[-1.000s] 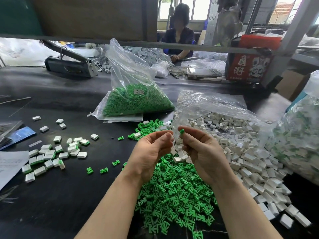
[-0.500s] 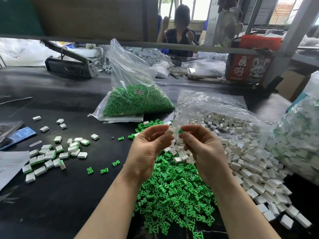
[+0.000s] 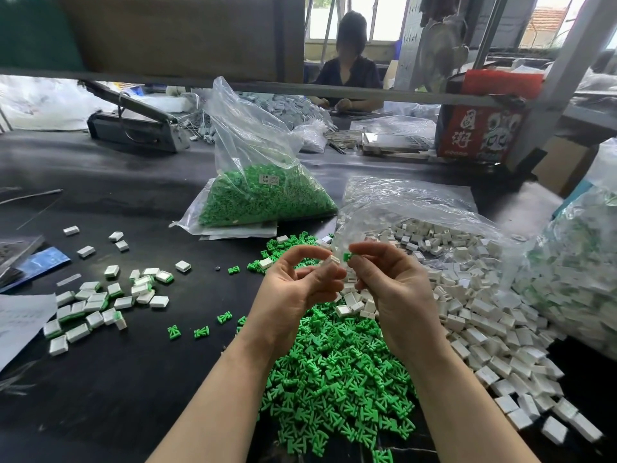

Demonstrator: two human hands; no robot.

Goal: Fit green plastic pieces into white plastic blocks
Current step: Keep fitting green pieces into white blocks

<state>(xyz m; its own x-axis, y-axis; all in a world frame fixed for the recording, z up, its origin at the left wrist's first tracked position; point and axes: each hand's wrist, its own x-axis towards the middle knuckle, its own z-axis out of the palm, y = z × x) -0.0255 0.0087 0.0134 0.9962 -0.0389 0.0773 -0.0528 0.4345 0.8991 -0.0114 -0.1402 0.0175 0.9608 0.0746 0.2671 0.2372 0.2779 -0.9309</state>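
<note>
Left hand [image 3: 293, 289] pinches a white block [image 3: 330, 262] — right hand [image 3: 394, 289] pinches a small green piece [image 3: 347, 256], just beside it.

light: bright day, comes from back windows [image 3: 374, 18] | glare: shiny spots on bags [image 3: 417, 208] | shadows: soft | blur: far stuff a bit fuzzy | edges: bent, wide lens | table [image 3: 100, 396]: dark
</note>
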